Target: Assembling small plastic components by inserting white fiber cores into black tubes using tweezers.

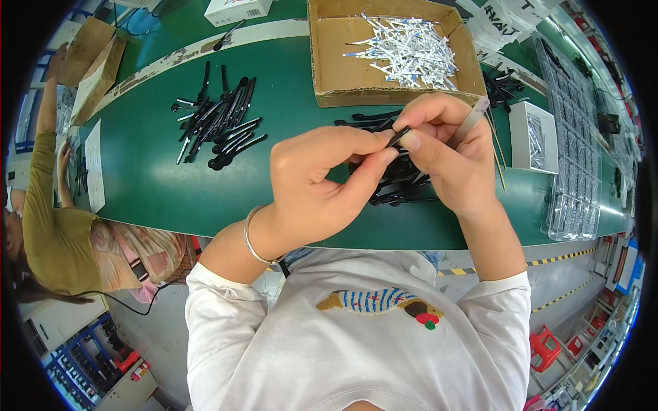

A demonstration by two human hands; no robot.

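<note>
My left hand (pixel 322 175) pinches one end of a small, slim black piece (pixel 398 137) between thumb and fingers. At its other end, the thumb and fingers of my right hand (pixel 452 154) close on the same piece. A flat, greyish strip-like tool (pixel 471 120) also sits in my right hand, sticking up past the fingers. Below both hands lies a heap of slender black parts (pixel 394 192), partly covered by them. A second pile of long black parts with rounded ends (pixel 219 123) rests on the green table (pixel 157 171) to the left.
Beyond my hands stands an open cardboard box (pixel 336 96) holding many small white-and-blue strips (pixel 411 55). At right are a small white box (pixel 521 140) with metallic pieces, thin sticks (pixel 496 147) and a clear compartment case (pixel 576 157). A co-worker (pixel 68 240) sits at far left.
</note>
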